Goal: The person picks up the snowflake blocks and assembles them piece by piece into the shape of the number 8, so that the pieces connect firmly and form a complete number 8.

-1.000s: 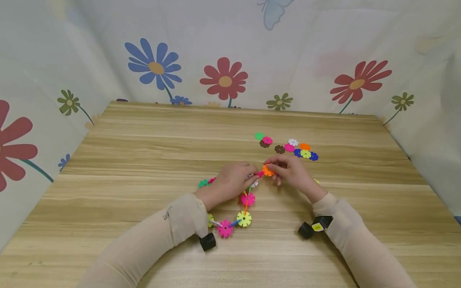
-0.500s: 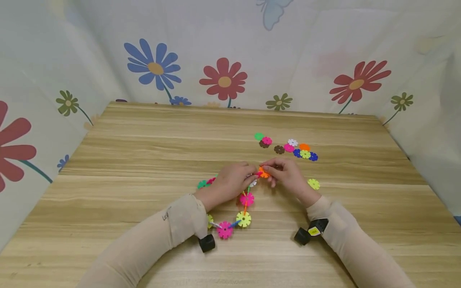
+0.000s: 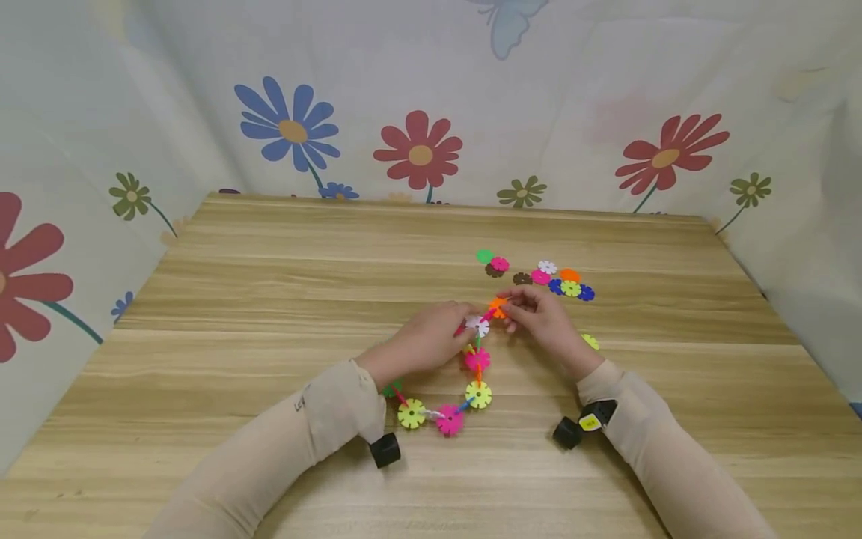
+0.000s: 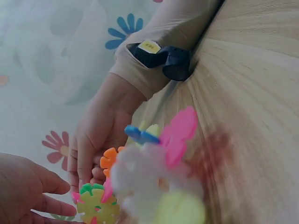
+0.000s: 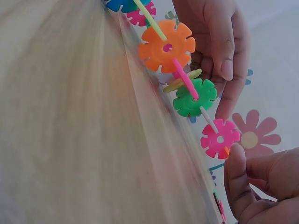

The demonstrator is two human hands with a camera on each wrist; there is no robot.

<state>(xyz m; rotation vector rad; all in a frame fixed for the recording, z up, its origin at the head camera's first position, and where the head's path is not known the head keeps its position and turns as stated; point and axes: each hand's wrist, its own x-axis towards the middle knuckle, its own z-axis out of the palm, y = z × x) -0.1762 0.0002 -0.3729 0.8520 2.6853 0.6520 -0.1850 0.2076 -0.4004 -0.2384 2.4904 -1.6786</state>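
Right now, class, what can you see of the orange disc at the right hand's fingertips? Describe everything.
The orange disc is thin and round, with notches around its rim, and looks like smooth plastic. The right hand pinches it over the wooden table, the fingers covering part of its right side. A pink disc, seen nearly edge-on, meets its lower left edge. How deeply their notches fit together is too small to tell.

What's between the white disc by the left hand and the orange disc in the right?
A pink disc, seen edge-on in the head view, bridges the white disc and the orange disc that the right hand pinches.
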